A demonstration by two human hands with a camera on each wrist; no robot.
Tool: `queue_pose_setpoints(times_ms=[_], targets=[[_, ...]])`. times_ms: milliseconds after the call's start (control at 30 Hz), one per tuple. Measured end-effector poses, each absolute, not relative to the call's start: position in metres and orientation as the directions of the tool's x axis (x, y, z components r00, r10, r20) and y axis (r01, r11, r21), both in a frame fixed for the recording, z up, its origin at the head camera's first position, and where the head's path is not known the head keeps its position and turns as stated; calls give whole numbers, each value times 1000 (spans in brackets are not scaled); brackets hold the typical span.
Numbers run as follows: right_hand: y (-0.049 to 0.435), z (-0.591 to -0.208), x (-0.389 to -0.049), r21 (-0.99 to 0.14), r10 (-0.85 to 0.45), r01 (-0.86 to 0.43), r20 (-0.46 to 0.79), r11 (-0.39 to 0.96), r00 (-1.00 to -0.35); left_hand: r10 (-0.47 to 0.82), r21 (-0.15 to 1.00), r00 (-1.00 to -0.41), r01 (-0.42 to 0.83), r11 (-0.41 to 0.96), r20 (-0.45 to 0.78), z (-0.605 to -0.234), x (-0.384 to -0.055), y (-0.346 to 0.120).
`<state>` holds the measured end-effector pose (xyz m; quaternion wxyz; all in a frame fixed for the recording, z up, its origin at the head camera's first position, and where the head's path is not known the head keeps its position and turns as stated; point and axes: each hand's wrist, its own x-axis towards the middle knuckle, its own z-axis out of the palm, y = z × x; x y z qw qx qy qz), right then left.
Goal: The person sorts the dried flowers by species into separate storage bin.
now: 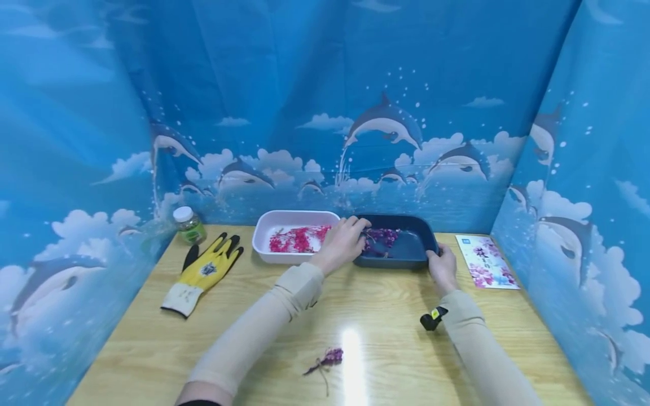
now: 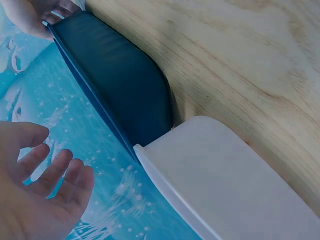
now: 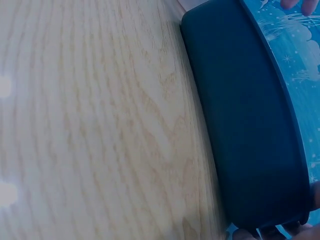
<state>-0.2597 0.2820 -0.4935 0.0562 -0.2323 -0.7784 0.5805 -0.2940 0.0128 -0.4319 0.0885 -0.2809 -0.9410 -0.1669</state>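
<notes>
A dark blue tray (image 1: pixel 401 256) stands at the back of the table with dried purple flowers (image 1: pixel 382 238) inside. My right hand (image 1: pixel 443 265) grips its right end, thumb and fingers about the rim, as the right wrist view shows too. Against the tray's left end is a white tray (image 1: pixel 264 256) holding dried red flowers (image 1: pixel 299 239). Over the place where both trays meet hovers my left hand (image 1: pixel 342 242). Its fingers are loosely bent with nothing between them in the left wrist view, above the rims of the dark tray (image 2: pixel 112 75) and white tray (image 2: pixel 225 175).
A small purple flower sprig (image 1: pixel 332 357) tied with string lies near the front. At the left are a yellow-and-black work glove (image 1: pixel 208 270) and a white-capped jar (image 1: pixel 190 225). A floral card (image 1: pixel 487 262) lies at the right. Dolphin-print curtains (image 1: pixel 315 113) border the table.
</notes>
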Motion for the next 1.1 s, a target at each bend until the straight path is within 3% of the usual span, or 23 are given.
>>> queue_pose_setpoints(times_ms=[467, 1100], targets=[[284, -492, -261, -926, 407, 314, -209, 210, -889, 553, 358, -831, 537, 764, 68, -426, -247, 0], [284, -491, -261, -927, 396, 315, -217, 203, -892, 576, 411, -813, 496, 765, -92, -453, -180, -37]])
